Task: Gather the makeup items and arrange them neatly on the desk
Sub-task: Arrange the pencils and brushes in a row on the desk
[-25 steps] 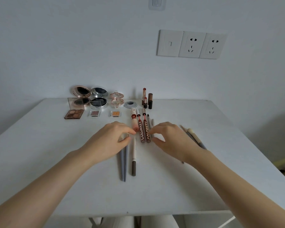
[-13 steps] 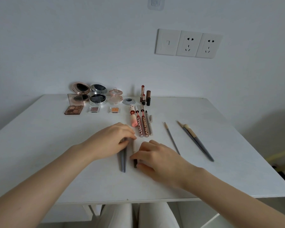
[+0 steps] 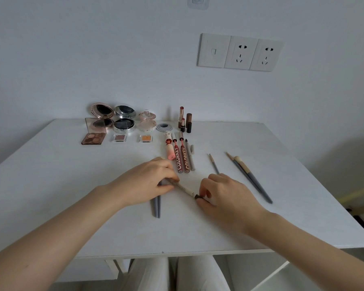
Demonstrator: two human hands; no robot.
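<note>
Right hand (image 3: 225, 196): pinches the dark near tip of the cream pencil (image 3: 183, 189).
Left hand (image 3: 145, 181): fingers curl over its far end.
Axis: slanted, far-left to near-right, spanning both hands.
Lip pen row (image 3: 182, 160): just beyond, lying straight; the cream pencil probably needs turning to match.

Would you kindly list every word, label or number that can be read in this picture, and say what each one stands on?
"COLORKEY": printed lengthwise on the left lip tube, red-brown, lying on the desk.
"COLORKEY": printed lengthwise on the right lip tube, lying beside the first.
Fine print on the cream pencil: too small to read.
Nothing else shows legible text.
</note>
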